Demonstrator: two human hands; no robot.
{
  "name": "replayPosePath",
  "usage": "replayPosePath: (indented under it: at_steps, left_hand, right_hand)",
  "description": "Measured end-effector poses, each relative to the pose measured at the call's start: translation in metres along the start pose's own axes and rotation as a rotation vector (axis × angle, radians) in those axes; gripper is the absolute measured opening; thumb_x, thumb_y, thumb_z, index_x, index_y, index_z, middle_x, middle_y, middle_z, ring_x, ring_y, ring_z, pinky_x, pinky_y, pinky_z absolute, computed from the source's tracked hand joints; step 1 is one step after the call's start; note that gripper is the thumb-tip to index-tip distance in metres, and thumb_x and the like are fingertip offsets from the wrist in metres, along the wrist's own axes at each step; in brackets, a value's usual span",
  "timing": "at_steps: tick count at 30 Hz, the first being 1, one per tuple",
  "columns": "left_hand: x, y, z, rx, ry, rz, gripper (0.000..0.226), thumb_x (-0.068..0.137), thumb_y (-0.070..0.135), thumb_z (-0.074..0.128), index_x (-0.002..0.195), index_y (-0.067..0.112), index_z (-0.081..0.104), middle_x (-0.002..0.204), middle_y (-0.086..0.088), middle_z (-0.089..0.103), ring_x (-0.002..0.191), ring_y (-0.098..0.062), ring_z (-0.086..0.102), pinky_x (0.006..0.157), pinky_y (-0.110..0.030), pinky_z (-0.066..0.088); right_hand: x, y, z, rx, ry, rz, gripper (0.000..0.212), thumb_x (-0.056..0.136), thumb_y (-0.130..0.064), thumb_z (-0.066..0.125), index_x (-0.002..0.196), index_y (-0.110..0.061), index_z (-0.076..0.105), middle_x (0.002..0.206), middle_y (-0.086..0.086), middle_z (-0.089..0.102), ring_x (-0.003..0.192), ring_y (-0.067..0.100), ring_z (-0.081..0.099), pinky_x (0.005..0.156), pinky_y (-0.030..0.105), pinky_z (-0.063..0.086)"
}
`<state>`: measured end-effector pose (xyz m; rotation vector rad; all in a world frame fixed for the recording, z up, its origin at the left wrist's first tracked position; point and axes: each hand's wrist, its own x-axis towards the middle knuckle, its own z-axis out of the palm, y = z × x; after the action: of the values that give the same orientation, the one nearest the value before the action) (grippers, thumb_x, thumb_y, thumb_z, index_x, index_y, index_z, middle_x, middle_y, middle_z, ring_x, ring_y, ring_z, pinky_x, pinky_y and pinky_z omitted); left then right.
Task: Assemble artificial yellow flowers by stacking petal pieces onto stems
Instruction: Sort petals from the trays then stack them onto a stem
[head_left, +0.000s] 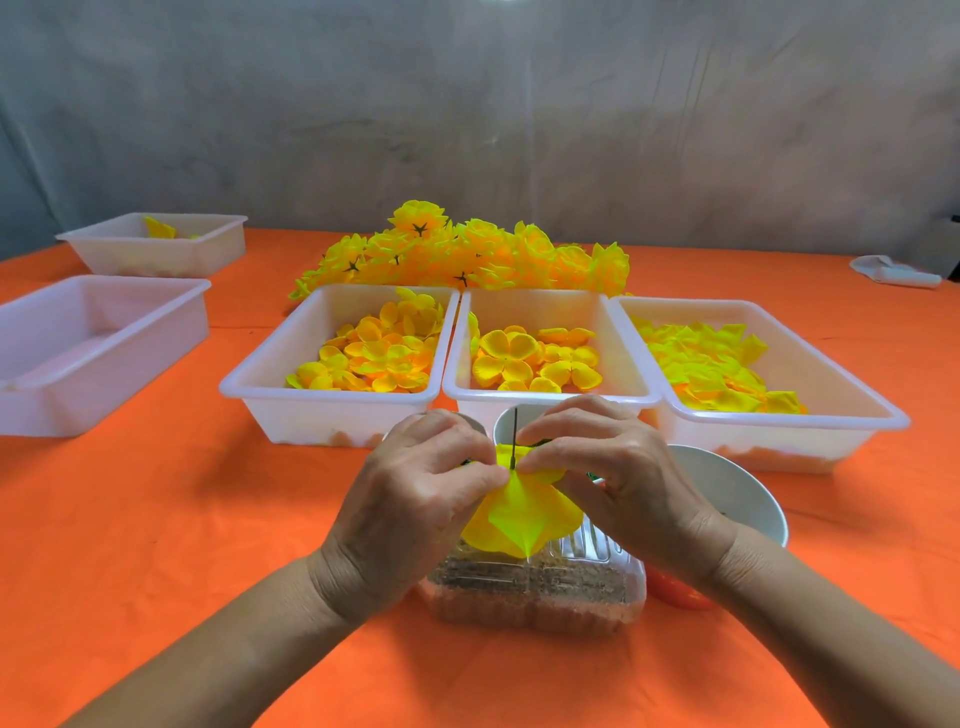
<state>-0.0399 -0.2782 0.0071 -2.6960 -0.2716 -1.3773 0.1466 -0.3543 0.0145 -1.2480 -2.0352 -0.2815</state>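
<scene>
both your hands pinch the yellow petal piece (519, 512) on the stem (514, 439) above the clear box (535, 592), left hand (415, 493) and right hand (618, 478) steadying it, probably so it slides down straight.

Two bare forearms enter from the lower edge of the frame, ending in the left hand (415, 499) and right hand (618, 483); no sleeves, rings or watch show.

Petal fitting at lower centre.
Left hand (415, 483) and right hand (618, 467) pinch yellow petal piece (519, 514) on upright stem (514, 434).
</scene>
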Motion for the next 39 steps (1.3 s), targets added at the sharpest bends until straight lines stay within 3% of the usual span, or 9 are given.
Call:
replayPosePath:
  at_steps: [14, 17, 19, 23, 27, 31, 34, 37, 39]
  left_hand:
    - [-0.003, -0.001, -0.004, 0.014, -0.131, 0.023, 0.019, 0.084, 0.007, 0.056, 0.076, 0.003, 0.073, 0.069, -0.008, 0.062, 0.063, -0.027, 0.058, 0.063, -0.033, 0.047]
    - [-0.003, 0.000, -0.011, -0.191, -0.213, -0.144, 0.022, 0.077, 0.021, 0.057, 0.082, 0.009, 0.075, 0.074, -0.002, 0.064, 0.074, -0.012, 0.055, 0.072, -0.025, 0.044]
    - [0.002, 0.002, -0.009, -0.368, -0.169, -0.343, 0.027, 0.079, 0.035, 0.062, 0.076, 0.012, 0.075, 0.073, 0.002, 0.066, 0.075, -0.004, 0.056, 0.071, -0.023, 0.045]
    - [0.014, 0.005, 0.006, -0.554, -0.064, -0.638, 0.026, 0.063, 0.048, 0.075, 0.074, 0.025, 0.073, 0.076, 0.008, 0.068, 0.075, -0.007, 0.063, 0.072, -0.024, 0.052]
    - [0.011, -0.002, 0.018, -0.654, -0.072, -0.692, 0.018, 0.056, 0.046, 0.079, 0.064, 0.030, 0.074, 0.074, 0.005, 0.068, 0.076, -0.013, 0.064, 0.071, -0.038, 0.054]
    - [0.006, -0.008, 0.025, -0.684, -0.090, -0.687, 0.016, 0.058, 0.037, 0.085, 0.063, 0.028, 0.073, 0.076, 0.001, 0.068, 0.077, -0.012, 0.065, 0.070, -0.030, 0.055]
    - [0.006, -0.009, 0.028, -0.692, -0.092, -0.694, 0.014, 0.058, 0.034, 0.082, 0.061, 0.025, 0.072, 0.076, -0.001, 0.068, 0.073, -0.010, 0.065, 0.067, -0.022, 0.053]
    - [0.006, -0.009, 0.029, -0.714, -0.100, -0.704, 0.019, 0.058, 0.033, 0.087, 0.061, 0.023, 0.071, 0.076, -0.002, 0.067, 0.071, -0.010, 0.064, 0.067, -0.023, 0.053]
    - [0.006, -0.008, 0.029, -0.733, -0.085, -0.712, 0.022, 0.059, 0.032, 0.088, 0.061, 0.020, 0.070, 0.074, -0.002, 0.067, 0.070, -0.010, 0.064, 0.066, -0.024, 0.052]
  right_hand:
    - [-0.005, 0.004, 0.003, -0.034, -0.017, 0.015, 0.020, 0.080, -0.001, 0.063, 0.084, -0.013, 0.078, 0.096, 0.012, 0.065, 0.092, 0.035, 0.056, 0.071, 0.047, 0.049]
    - [-0.009, 0.003, -0.002, -0.040, -0.030, 0.008, 0.019, 0.089, -0.017, 0.059, 0.092, -0.018, 0.078, 0.090, 0.010, 0.061, 0.091, 0.034, 0.054, 0.069, 0.048, 0.047]
    - [-0.010, 0.002, -0.003, -0.048, -0.037, 0.006, 0.019, 0.088, -0.017, 0.060, 0.093, -0.018, 0.078, 0.085, 0.007, 0.062, 0.088, 0.033, 0.055, 0.068, 0.048, 0.047]
    - [-0.008, 0.000, -0.005, -0.027, -0.057, 0.002, 0.022, 0.089, -0.014, 0.058, 0.097, -0.020, 0.077, 0.081, 0.002, 0.064, 0.087, 0.030, 0.055, 0.070, 0.047, 0.047]
    - [-0.010, 0.002, -0.009, -0.001, -0.103, 0.039, 0.022, 0.087, -0.015, 0.061, 0.102, -0.022, 0.075, 0.084, -0.002, 0.069, 0.094, 0.028, 0.058, 0.079, 0.044, 0.048]
    - [-0.011, 0.017, -0.018, 0.100, -0.097, 0.196, 0.020, 0.073, -0.005, 0.076, 0.092, -0.013, 0.078, 0.090, -0.001, 0.073, 0.105, 0.027, 0.056, 0.085, 0.039, 0.049]
    - [-0.009, 0.047, -0.030, 0.125, 0.055, 0.409, 0.020, 0.072, 0.000, 0.077, 0.089, -0.010, 0.077, 0.088, 0.001, 0.071, 0.104, 0.024, 0.056, 0.090, 0.034, 0.046]
    - [-0.007, 0.094, -0.045, -0.010, 0.171, 0.707, 0.019, 0.075, 0.001, 0.072, 0.092, -0.009, 0.076, 0.093, 0.008, 0.072, 0.104, 0.029, 0.058, 0.089, 0.026, 0.040]
    - [-0.008, 0.132, -0.056, -0.166, 0.098, 0.932, 0.024, 0.080, -0.004, 0.067, 0.102, -0.011, 0.074, 0.113, 0.012, 0.068, 0.113, 0.027, 0.057, 0.092, 0.023, 0.037]
